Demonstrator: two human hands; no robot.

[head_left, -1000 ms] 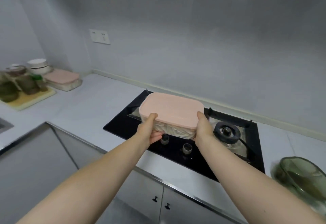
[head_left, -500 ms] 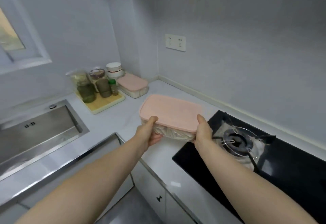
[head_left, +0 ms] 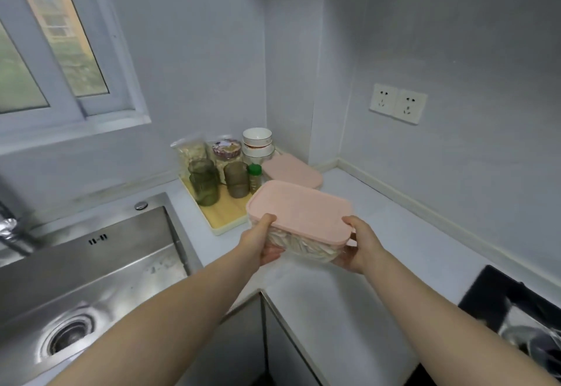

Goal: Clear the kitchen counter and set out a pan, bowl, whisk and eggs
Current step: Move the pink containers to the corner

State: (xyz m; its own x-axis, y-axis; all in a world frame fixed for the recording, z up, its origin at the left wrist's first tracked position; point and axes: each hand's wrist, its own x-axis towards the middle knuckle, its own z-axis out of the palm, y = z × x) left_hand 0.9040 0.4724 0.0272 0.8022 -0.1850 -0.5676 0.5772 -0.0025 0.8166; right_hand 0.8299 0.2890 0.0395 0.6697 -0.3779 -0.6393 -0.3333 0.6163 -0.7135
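Over counter (head_left: 349, 294) corner, right of sink (head_left: 100, 276): we hold pink-lidded container (head_left: 300, 212) aloft, left hand (head_left: 260, 241) and right hand (head_left: 362, 247) curled round its ends. Clearing step, we judge. Next: lower it beside second pink box (head_left: 293, 173), clear of jars (head_left: 203, 182).
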